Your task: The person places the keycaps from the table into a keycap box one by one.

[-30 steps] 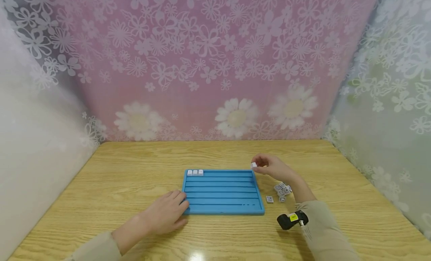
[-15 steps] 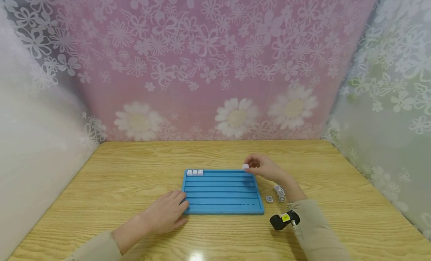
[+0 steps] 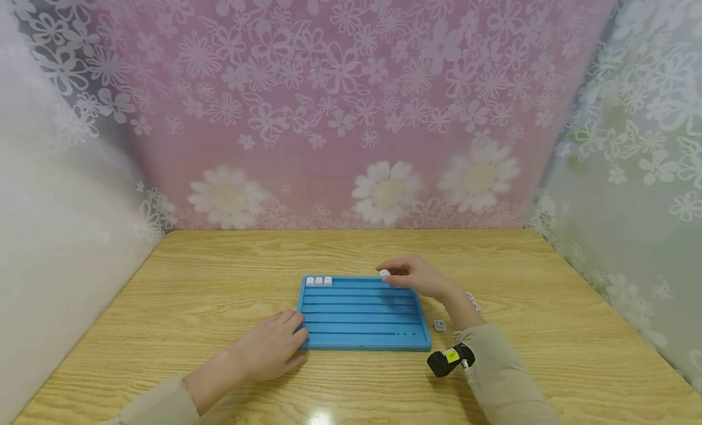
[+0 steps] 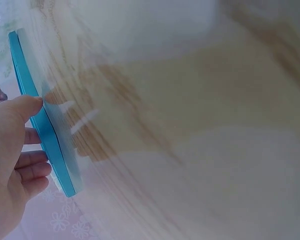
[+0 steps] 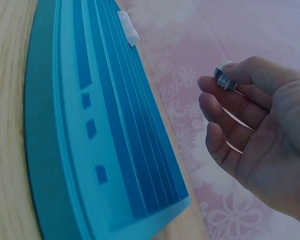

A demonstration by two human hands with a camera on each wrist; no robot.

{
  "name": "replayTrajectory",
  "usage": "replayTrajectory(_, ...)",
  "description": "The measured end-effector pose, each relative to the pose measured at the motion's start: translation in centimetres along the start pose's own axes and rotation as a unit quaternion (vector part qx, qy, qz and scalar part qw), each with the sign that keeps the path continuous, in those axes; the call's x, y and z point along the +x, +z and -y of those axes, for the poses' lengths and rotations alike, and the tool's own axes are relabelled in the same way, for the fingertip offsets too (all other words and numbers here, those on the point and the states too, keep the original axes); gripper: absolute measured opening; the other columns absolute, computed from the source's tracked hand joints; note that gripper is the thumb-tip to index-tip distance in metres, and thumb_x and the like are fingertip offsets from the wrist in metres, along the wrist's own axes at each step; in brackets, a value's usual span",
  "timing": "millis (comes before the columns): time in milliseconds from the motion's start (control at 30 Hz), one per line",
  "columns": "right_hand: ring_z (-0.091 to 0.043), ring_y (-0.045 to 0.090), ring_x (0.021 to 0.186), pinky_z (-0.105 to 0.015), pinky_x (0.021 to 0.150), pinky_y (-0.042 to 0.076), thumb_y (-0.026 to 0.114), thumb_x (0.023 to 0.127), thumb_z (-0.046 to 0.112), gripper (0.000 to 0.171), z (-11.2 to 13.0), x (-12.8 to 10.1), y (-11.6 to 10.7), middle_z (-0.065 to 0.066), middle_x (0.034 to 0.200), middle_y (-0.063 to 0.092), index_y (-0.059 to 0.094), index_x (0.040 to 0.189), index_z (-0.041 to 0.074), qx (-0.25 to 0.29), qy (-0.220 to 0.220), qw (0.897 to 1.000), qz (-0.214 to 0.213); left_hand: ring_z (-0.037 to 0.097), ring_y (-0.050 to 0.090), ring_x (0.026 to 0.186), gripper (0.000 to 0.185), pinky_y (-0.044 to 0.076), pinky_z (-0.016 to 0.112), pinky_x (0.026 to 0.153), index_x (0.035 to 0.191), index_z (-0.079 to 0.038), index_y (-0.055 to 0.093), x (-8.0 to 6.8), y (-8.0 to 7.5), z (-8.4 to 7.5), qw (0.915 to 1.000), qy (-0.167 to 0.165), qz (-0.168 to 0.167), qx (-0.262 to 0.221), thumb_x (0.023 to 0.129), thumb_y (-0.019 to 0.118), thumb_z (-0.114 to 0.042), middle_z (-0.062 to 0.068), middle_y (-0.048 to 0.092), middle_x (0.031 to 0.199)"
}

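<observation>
White keycap (image 3: 385,273) over blue tray (image 3: 362,339)

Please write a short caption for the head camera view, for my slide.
Right hand pinches a small white keycap over the blue tray; left hand rests on the tray's edge.

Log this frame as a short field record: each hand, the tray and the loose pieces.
left hand: rests on the table, fingers touching the near left edge of the blue tray
right hand: pinches a small white keycap above the tray's far edge
tray contents: three white keycaps in the far row, left end
loose keycaps: on the table right of the tray
surface: wooden table
</observation>
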State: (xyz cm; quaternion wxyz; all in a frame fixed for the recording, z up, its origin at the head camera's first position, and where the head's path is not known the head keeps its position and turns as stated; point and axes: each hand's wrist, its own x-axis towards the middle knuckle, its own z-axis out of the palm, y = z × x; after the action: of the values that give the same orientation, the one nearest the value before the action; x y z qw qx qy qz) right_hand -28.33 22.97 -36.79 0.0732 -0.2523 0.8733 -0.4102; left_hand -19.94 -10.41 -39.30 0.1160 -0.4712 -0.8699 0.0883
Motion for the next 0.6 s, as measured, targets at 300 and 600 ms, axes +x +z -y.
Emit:
replayTrajectory(300,-0.018,0.058,0.091,-0.035,0.076,0.048,0.061,0.091,0.025,0.036,1.1,0.8,0.9,-0.005,0.106,0.063,0.06,0.119,0.002,-0.005,0.002,1.0,0.008,0.02,0.048,0.094,0.034,0.045,0.033,0.087,0.097,-0.008,0.06,-0.1,0.0,0.1,0.9997,0.01,-0.02,0.009,0.088,0.059,-0.04,0.007,0.052,0.103)
replayTrajectory(600,-0.017,0.061,0.091,-0.036,0.079,0.049,0.064,0.088,0.026,0.04,2.0,1.2,1.5,-0.005,0.103,0.064,0.06,0.118,0.001,0.007,0.008,1.0,0.007,0.02,0.047,0.094,0.034,0.045,0.034,0.087,0.098,-0.008,0.059,0.0,0.1,0.1,0.9999,0.006,-0.014,0.006,0.089,0.058,-0.04,0.007,0.052,0.103)
